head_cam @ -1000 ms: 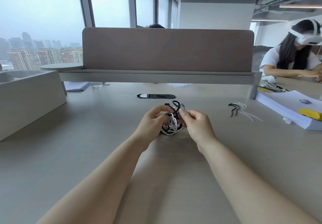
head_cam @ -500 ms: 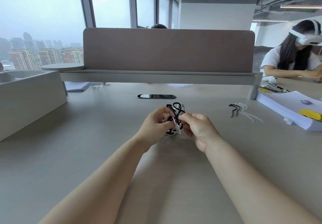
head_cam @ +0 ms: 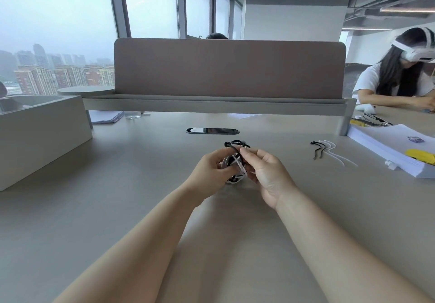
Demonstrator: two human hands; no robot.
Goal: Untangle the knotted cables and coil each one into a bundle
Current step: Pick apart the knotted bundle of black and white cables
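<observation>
Knotted cables [head_cam: 236, 161]: head view; a small black-and-white tangle held just above the table [head_cam: 141, 208], in the middle of the scene between the two hands.
Left hand [head_cam: 211, 173]: fingers and thumb curl round the left side of the tangle and grip it, steadying the whole clump.
Right hand [head_cam: 268, 173]: thumb and forefinger pinch a strand at the upper right of the tangle. Whether it is black or white is too small to tell. The other fingers are loosely curled below.
Tangle against the grip: it sits between the two sets of fingertips. The black loops [head_cam: 237, 143] stick out above the fingers, and the white strands [head_cam: 242, 169] run down the front and out below, between the palms.
Done so far: nothing that shows. Black and white are still wound together, no cable hangs free and no coil lies on the table.
Left to do: by my judgement nearly all of it, which means working the strands apart and then winding each cable into its own bundle.
Loose ties [head_cam: 329, 153]: thin black and white strips lying flat on the table to the right, well apart from the hands, likely meant for binding the coils.
Far side: a desk divider [head_cam: 228, 67] stands beyond the hands, and a paper stack [head_cam: 388, 147] lies at the right.
</observation>
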